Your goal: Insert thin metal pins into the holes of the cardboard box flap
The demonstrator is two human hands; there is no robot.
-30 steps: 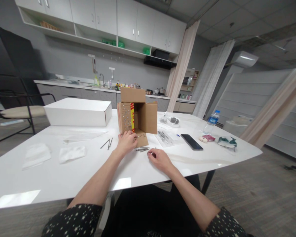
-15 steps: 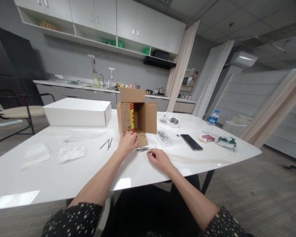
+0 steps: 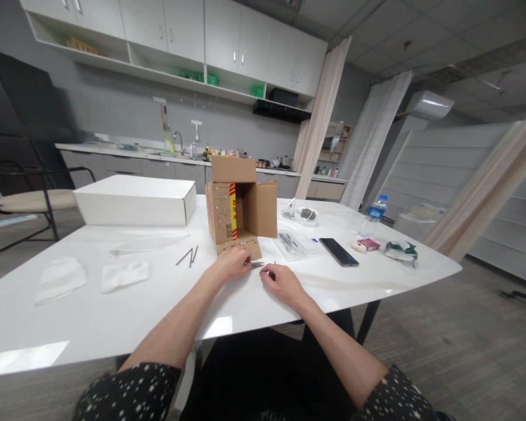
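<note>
1. Left hand (image 3: 230, 264) has slid back off the open brown cardboard box's (image 3: 240, 207) front flap to the small grey metal nails (image 3: 256, 265) on the white desk (image 3: 91, 316); its fingers curl onto them, grip unclear.
2. Right hand (image 3: 280, 279) stays beside the nails, fingers loosely curled; cannot tell if it is pinching one.
3. Box stands just beyond both hands; spare nails (image 3: 188, 256) lie to its left.

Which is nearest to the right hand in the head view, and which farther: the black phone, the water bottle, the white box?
1. Black phone, just right of the right hand.
2. Water bottle, far right.
3. White box, far left.
</note>
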